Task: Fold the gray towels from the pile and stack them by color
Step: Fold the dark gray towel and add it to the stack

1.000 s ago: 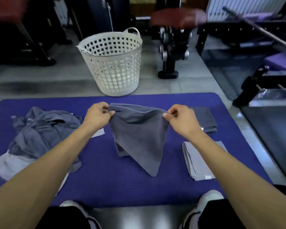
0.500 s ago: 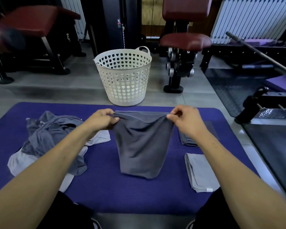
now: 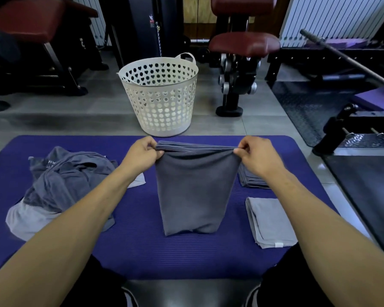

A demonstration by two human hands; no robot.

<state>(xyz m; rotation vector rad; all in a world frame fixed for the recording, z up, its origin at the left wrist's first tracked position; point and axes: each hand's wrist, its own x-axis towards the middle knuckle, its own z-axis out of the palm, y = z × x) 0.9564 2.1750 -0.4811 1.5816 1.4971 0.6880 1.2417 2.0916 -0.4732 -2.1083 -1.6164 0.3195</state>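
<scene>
Both hands, left (image 3: 142,155) and right (image 3: 258,156), pinch the dark towel (image 3: 192,191) by its top corners; it hangs lengthwise below the grip, hem touching the mat (image 3: 142,251), dark stack (image 3: 252,180) just beside the right.

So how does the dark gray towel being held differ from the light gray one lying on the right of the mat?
The held dark gray towel is charcoal; the light gray folded towel is pale. The dark one hangs doubled over, pinched at its top corners by the left hand and right hand, its lower edge touching the purple mat; the light one lies flat, untouched. The dark one shows a larger face. Both are plain towels over the same mat.
</scene>
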